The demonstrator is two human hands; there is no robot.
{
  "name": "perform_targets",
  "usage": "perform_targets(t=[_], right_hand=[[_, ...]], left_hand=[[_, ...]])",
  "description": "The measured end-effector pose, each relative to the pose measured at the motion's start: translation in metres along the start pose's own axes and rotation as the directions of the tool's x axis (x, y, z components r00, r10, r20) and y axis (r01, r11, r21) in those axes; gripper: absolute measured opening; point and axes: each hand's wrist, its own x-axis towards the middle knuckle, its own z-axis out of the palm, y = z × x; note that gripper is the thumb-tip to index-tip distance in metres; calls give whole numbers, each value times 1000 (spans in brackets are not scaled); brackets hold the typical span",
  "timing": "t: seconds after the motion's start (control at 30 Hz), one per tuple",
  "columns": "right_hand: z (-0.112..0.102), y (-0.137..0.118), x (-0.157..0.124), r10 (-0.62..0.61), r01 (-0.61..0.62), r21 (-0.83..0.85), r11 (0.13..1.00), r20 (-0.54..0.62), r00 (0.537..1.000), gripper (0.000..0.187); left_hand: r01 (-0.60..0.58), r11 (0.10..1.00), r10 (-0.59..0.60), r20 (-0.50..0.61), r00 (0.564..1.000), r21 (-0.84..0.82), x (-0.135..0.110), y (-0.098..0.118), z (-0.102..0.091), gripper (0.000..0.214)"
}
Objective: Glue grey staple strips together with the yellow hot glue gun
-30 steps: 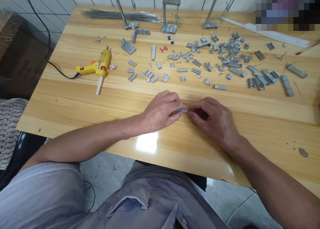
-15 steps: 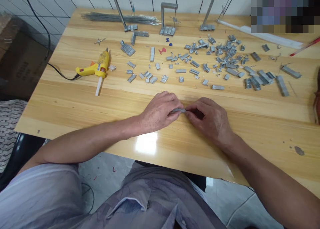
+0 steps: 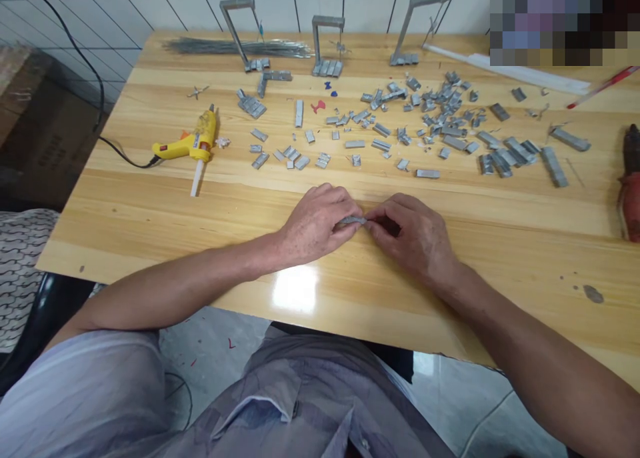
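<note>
My left hand (image 3: 315, 223) and my right hand (image 3: 413, 235) meet near the front middle of the wooden table (image 3: 150, 211). Both pinch the same small grey strip of staples (image 3: 351, 221), one hand on each end, just above the tabletop. Fingers of both hands are curled closed round it. Behind them lie several loose grey staple strips (image 3: 430, 121) scattered across the table's middle and right.
A yellow glue gun (image 3: 193, 145) with a black cord lies at the left. Three metal frames (image 3: 320, 41) stand at the back edge beside a bundle of wires (image 3: 235, 46). A red tool (image 3: 631, 191) lies at the right edge, a white strip (image 3: 525, 75) at the back right.
Both hands stay on the staple strip, hardly moving. The view has tilted so the table sits lower in frame and the red tool at the right has come into sight.
</note>
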Motion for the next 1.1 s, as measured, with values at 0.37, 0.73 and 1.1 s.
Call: perform_targets(t=[0.37,0.73,1.1], right_hand=[[1,-1,0,1,0,26,1000,-20,1000,12],[1,1,0,-3,4,39,999,-23,1000,10],[-7,4,-3,3,14,108,994,-157,988,9]], left_hand=[[14,999,-13,-28,1000,50,0,1,3,22],[-37,999,37,-62,997,12,-1,-1,2,23],[125,815,-316,-254,914,-565,-4,-6,-8,21]])
